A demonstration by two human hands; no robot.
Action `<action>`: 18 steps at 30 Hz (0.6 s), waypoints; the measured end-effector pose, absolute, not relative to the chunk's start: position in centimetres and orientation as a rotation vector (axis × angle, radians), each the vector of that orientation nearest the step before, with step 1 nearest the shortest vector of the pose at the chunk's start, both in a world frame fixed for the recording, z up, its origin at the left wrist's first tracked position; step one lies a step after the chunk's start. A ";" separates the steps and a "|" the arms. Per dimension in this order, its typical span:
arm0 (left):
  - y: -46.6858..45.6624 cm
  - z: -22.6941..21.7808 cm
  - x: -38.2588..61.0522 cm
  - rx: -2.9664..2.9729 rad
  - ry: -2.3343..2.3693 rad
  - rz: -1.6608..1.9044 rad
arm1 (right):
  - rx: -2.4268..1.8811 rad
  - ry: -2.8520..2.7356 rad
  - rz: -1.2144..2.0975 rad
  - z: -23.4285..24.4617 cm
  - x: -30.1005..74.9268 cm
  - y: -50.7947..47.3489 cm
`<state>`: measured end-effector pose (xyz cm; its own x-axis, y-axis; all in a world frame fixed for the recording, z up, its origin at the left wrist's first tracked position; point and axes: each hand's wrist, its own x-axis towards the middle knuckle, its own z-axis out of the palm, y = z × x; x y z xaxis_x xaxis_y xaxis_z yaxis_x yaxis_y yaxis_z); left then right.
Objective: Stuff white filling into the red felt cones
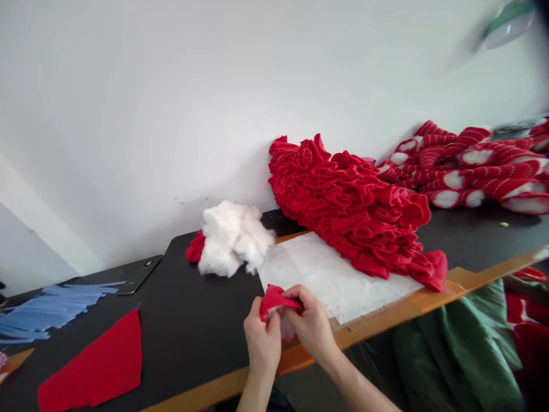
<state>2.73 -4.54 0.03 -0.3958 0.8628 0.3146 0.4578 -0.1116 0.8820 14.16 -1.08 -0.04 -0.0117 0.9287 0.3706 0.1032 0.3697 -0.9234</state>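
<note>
Over the table's front edge, my left hand (262,335) and my right hand (312,326) grip a small red fabric piece (271,297) between them. White stuffing shows at its opening, between the thumbs. Both hands are closed on the cloth, fingers partly hidden behind it. Just beyond them lies a clump of white stuffing (231,237), with a bit of red fabric (195,247) at its left. A large heap of red fabric pieces (343,200) stands to the right, partly on a white sheet (309,269).
The black table (189,332) has brown tape (386,317) along its front edge. At left lie a flat red fabric piece (98,366), blue strips (47,312) and a dark flat device (139,274). Striped red stuffed tubes (467,160) pile up at right. Green cloth (467,343) hangs below the edge.
</note>
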 end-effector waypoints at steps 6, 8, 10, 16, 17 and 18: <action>-4.9 0.7 1.4 1.522 1.820 1.305 | -0.933 -1.510 0.692 -0.7 15.2 -0.1; -5.0 1.6 1.0 1.521 1.712 1.318 | -0.799 -1.590 0.707 -0.4 15.2 -0.3; -4.9 2.3 0.9 1.550 1.662 1.352 | -0.697 -1.640 0.718 0.0 14.9 -0.6; -4.2 1.6 2.5 1.631 1.732 1.458 | -0.936 -1.556 0.755 0.5 14.0 -1.4; -4.1 1.3 2.7 1.648 1.760 1.465 | -0.984 -1.553 0.783 0.4 14.0 -1.4; -4.0 1.0 2.9 1.659 1.802 1.466 | -1.017 -1.546 0.802 0.3 14.0 -1.3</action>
<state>2.93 -3.99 1.03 -0.2973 0.8642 0.4059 0.5733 -0.1783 0.7997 13.99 -1.34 0.34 -0.0676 0.9120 0.4046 0.1948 0.4097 -0.8912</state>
